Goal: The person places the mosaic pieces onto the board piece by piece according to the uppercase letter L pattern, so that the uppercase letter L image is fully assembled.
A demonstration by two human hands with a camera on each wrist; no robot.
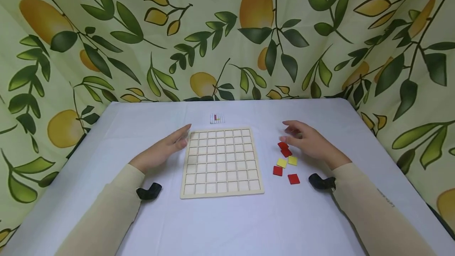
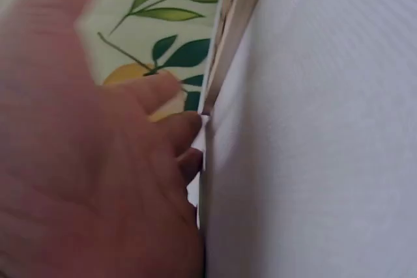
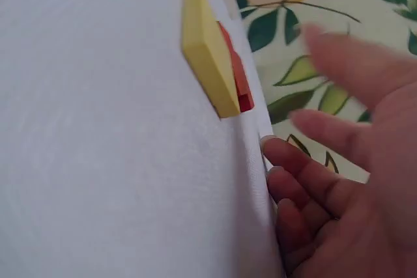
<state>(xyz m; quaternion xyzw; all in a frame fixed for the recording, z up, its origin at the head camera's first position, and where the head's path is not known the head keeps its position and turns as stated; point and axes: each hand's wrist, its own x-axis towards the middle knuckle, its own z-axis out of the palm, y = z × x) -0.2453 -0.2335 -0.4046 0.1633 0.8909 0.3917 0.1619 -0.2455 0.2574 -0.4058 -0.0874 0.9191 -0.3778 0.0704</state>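
A square wooden grid board (image 1: 222, 196) lies flat on the white-covered table. Beside its left edge rests my left hand (image 1: 161, 150), fingers extended and holding nothing; the left wrist view shows its palm close to the tabletop. To the right of the board is my right hand (image 1: 311, 141), its fingers loosely bent, nothing between them. Just below its thumb, two red tiles (image 1: 286, 152) overlap each other. Two yellow tiles (image 1: 292, 160) lie nearer me, then a red tile (image 1: 278, 170) and another red tile (image 1: 293, 179). A yellow tile (image 3: 208, 56) looms large in the right wrist view.
Behind the board lies a small grid card (image 1: 217, 118) with red and yellow marks. The white tablecloth (image 1: 220, 228) spreads across the table. A patterned curtain (image 1: 220, 42) with fruit and leaves hangs behind and along both sides. Dark wrist devices (image 1: 149, 191) sit at both sleeves.
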